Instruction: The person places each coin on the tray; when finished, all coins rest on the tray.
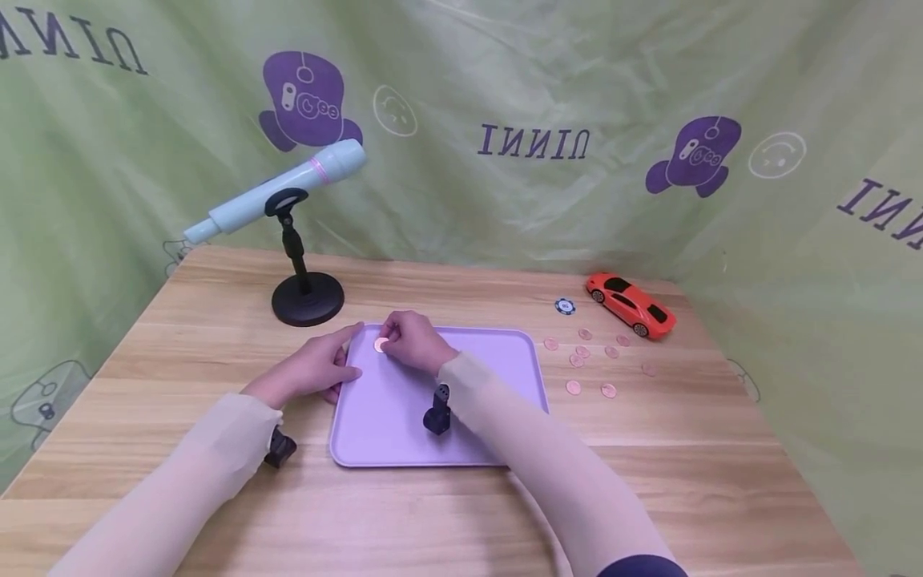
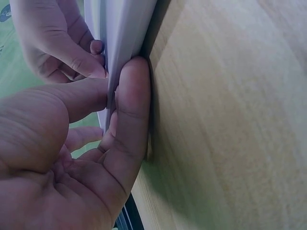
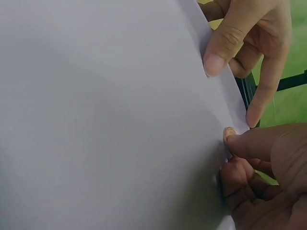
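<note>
A shallow lilac tray [image 1: 385,437] with a low rim lies on the wooden table. At its left edge my left hand [image 1: 313,369] grips the rim, thumb on the upper side and fingers against the outside and underside, as the left wrist view shows. Over the tray's far left corner, my right hand [image 1: 416,343] pinches a copper-coloured coin [image 1: 380,344] between thumb and fingers. The coin [image 3: 230,132] shows partly past the thumb in the right wrist view, close to the tray's surface.
Several copper coins [image 1: 573,388] lie scattered right of the tray. Behind them are a blue-and-white poker chip [image 1: 566,306] and an orange-red toy car [image 1: 630,306]. A light blue microphone [image 1: 274,192] rests on a black stand [image 1: 308,299] at the back left. A green printed curtain [image 1: 447,200] hangs behind.
</note>
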{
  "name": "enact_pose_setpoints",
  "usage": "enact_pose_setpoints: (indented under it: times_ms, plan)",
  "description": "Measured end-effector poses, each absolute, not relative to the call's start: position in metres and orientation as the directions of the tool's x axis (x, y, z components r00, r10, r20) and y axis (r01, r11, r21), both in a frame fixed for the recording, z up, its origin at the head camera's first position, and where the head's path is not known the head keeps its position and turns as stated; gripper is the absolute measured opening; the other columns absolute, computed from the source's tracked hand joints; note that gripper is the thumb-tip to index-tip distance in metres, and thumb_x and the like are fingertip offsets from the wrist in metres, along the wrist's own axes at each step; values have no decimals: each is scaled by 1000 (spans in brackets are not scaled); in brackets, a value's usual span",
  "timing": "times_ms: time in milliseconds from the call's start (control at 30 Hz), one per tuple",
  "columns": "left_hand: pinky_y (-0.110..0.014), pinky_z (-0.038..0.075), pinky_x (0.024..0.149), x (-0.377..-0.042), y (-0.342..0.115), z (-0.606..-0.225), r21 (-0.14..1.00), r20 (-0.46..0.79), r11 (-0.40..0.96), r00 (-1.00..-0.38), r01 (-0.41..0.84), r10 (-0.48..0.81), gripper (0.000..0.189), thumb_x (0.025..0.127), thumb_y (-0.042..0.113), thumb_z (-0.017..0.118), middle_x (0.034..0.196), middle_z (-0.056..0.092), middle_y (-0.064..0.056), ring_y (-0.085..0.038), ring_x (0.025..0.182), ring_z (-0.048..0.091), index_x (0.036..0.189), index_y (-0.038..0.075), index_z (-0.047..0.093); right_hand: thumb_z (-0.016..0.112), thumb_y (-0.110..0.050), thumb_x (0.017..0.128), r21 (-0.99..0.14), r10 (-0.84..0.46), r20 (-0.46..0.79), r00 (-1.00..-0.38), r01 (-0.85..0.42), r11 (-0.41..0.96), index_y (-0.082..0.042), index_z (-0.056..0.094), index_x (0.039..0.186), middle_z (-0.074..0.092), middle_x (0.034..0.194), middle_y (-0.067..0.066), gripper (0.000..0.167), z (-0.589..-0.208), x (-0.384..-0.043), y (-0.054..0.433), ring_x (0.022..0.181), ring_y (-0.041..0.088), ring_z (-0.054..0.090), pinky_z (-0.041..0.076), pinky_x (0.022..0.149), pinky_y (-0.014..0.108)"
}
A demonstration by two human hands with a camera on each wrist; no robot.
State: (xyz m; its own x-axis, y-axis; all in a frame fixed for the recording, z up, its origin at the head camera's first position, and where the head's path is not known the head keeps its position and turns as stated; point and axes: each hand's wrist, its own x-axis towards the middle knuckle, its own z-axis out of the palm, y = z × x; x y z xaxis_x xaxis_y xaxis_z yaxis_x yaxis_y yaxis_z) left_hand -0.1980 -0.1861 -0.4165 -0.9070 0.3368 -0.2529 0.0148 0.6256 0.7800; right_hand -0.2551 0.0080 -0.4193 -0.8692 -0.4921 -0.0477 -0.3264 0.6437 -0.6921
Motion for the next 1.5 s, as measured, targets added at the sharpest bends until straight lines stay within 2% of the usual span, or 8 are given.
enact_pose_setpoints:
  times_ms: [200,367,700,933,1167,1300,1500]
  plan:
    - [-35,65,55,-197,-187,-416,786,-265,618,-906,-5,331,83,99,0,66,78,52,-9,-13,55,64,165,-3,16,75,-7,94,-642,-517,-75,-853,-355,679,0,75,102,73,92,9,11,-414,-254,7,78,7,56,46,71,13]
    - [-36,65,54,-197,-188,-417,789,-255,614,-909,1,329,82,99,0,66,78,52,-9,-13,54,64,165,-3,18,75,-10,96,-648,-511,-89,-855,-340,682,1,73,104,73,96,11,13,-413,-253,6,79,8,56,46,72,13]
    - [-35,64,53,-199,-188,-418,777,-264,629,-907,1,328,82,99,2,66,78,52,-8,-13,54,63,165,-3,18,67,-10,99,-763,-467,-84,-880,-245,598,3,69,118,75,106,15,23,-420,-251,16,87,11,64,52,76,14]
    - [-34,64,54,-198,-186,-418,770,-276,638,-903,-2,330,82,100,1,66,79,52,-9,-13,56,63,165,-2,17,65,-11,100,-766,-492,-75,-867,-266,585,-1,71,117,72,107,13,20,-421,-248,34,92,12,62,54,83,16]
    - [-33,64,54,-200,-181,-416,762,-266,647,-905,13,331,83,99,2,66,78,53,-9,-14,54,62,165,-2,16,67,-10,100,-728,-524,-68,-849,-317,608,1,71,115,73,108,15,19,-406,-243,83,99,21,68,60,92,28]
    - [-33,64,54,-201,-181,-415,760,-256,649,-909,21,330,82,100,1,65,76,53,-9,-13,53,62,165,-3,16,66,-5,99,-717,-492,-12,-870,-336,611,3,72,114,73,107,17,18,-397,-243,121,99,25,69,61,93,34]
    - [-33,64,54,-201,-183,-416,758,-267,652,-906,13,328,83,100,1,65,76,52,-8,-13,53,62,166,-3,14,68,-7,99,-752,-358,45,-933,-267,602,2,71,116,74,105,19,19,-391,-244,182,91,23,70,61,81,26]
